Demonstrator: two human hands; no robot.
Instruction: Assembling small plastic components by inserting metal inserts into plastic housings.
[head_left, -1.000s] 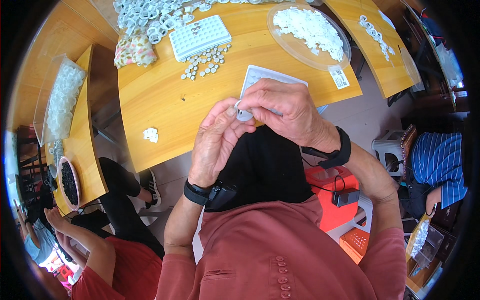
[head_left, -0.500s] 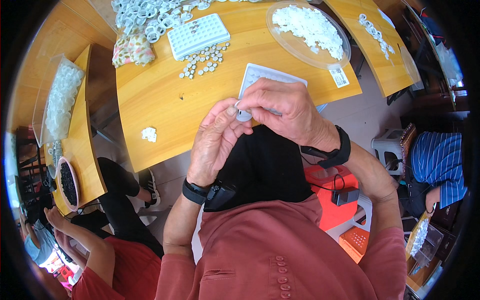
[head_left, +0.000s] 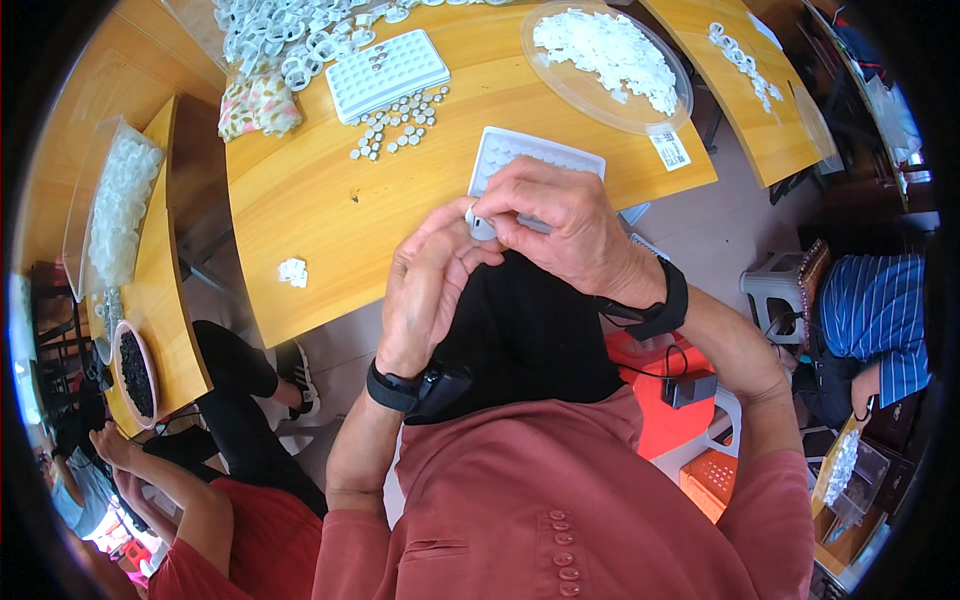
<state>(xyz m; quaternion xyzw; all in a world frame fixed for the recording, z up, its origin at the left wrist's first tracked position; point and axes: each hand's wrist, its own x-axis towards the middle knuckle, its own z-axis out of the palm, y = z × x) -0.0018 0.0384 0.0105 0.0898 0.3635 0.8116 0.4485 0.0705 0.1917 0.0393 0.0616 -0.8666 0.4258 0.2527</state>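
Evidently light and rigid, the small white ring (head_left: pixel 481 222) sits pinched between both hands above the worktop (head_left: pixel 330 215) edge; left hand (head_left: pixel 425 290) and right hand (head_left: pixel 565 225) grasp its rim, best held by fingertips.

A tray (head_left: pixel 536 150) lies on the table (head_left: pixel 330 215), behind both hands (head_left: pixel 500 250).

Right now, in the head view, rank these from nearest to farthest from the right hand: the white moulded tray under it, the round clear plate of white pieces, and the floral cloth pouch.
From the right hand:
1. White moulded tray, directly beneath the fingers, at the table's near edge.
2. Round clear plate of white pieces, beyond it, to the right.
3. Floral cloth pouch, far left on the table.
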